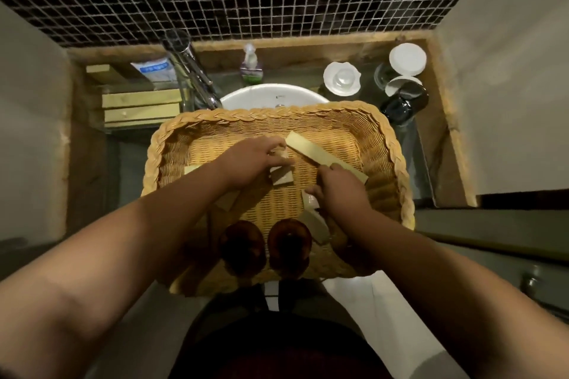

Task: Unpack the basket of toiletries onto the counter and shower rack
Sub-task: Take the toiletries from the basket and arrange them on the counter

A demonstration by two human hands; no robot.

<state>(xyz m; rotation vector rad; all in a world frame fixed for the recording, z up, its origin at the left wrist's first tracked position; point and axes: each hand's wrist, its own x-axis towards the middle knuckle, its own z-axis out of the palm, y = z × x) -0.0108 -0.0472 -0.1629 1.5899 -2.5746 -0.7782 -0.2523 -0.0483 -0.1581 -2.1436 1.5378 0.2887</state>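
Faucet [192,71] and cups [403,83] crowd the counter [431,144] behind basket [277,115].

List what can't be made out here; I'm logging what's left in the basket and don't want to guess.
- Head view: the left hand covers small pale boxes, so its grip is unclear.
- The right hand hides the long pale box's near end.
- The two brown round-topped bottles sit in shadow; labels unreadable.
- The woven wicker basket's near rim is hidden by the forearms.

Part of the small box [281,176] is being covered by the left hand [246,160]; the basin [271,96] is being largely hidden by the basket [397,169]; the pouch [154,68] print is being blurred.
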